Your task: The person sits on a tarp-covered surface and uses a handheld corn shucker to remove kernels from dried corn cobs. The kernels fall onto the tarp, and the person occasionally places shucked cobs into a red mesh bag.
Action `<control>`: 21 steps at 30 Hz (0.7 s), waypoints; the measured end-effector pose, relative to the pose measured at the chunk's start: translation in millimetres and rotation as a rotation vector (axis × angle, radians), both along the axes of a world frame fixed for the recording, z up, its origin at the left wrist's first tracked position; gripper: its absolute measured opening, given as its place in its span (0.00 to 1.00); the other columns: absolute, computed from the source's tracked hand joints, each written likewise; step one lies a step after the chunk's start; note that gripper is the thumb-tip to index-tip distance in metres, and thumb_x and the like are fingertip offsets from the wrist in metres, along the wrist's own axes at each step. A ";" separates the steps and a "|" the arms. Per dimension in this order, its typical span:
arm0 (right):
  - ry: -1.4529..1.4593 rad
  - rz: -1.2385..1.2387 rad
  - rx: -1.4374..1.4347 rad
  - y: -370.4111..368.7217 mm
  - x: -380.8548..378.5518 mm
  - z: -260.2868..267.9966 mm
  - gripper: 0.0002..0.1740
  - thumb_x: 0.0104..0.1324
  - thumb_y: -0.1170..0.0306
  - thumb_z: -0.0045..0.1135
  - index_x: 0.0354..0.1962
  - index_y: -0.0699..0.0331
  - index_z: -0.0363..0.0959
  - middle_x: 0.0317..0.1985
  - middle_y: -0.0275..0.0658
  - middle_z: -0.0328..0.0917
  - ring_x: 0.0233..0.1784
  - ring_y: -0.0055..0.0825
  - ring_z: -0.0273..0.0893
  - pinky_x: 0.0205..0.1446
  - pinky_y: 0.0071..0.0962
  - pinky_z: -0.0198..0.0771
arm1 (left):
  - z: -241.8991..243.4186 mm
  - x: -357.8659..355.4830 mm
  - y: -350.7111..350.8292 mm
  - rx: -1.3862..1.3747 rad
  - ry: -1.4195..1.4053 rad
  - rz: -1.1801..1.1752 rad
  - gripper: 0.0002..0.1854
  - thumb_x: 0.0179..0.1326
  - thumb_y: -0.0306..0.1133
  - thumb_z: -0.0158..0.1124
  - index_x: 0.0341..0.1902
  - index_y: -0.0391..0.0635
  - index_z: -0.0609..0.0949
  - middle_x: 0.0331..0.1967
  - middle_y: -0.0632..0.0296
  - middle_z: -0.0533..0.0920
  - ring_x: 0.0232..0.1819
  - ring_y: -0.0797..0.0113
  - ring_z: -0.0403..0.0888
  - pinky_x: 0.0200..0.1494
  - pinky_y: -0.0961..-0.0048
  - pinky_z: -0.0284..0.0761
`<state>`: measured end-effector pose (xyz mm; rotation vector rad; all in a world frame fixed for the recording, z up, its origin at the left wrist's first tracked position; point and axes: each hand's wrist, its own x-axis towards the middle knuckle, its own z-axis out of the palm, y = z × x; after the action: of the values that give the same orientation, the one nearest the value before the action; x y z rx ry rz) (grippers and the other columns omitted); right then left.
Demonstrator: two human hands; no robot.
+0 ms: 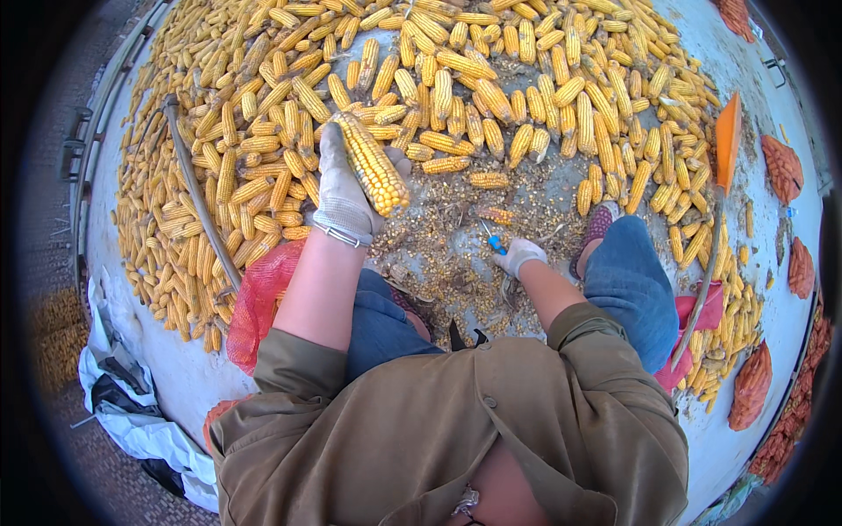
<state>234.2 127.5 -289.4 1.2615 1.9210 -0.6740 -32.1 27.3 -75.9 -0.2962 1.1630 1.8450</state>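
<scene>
My left hand (345,177), in a pale work glove with a bracelet at the wrist, grips a large ear of corn (371,164) and holds it up over the pile. My right hand (521,255), gloved too, is closed round a screwdriver (495,244) with a blue handle, its thin metal shaft pointing up and left. Just beyond the shaft's tip lies a small, reddish-yellow ear (496,215) among loose kernels (454,263) and husk bits on the floor between my feet. Husked ears of corn (454,105) lie heaped in front of me.
A curved wooden handle (197,191) leans at left beside a red mesh bag (256,302). At right are an orange-bladed tool (727,141) with a long handle and a pink-red cloth or bag (704,306). Filled mesh sacks (751,384) stand along the right edge, and crumpled plastic sheeting (141,434) lies lower left.
</scene>
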 end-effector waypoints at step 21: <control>0.808 -0.094 -0.041 42.8 -45.9 242.1 0.31 0.64 0.50 0.53 0.56 0.64 0.71 0.45 0.48 0.80 0.48 0.39 0.79 0.54 0.31 0.71 | 7.5 -7.2 -7.9 0.263 0.199 -0.469 0.19 0.55 0.32 0.66 0.45 0.30 0.77 0.34 0.50 0.81 0.33 0.59 0.81 0.37 0.65 0.82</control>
<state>188.2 170.3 -47.2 1.1474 2.4566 -1.4250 -39.3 19.4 -68.4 0.2952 1.0000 1.6029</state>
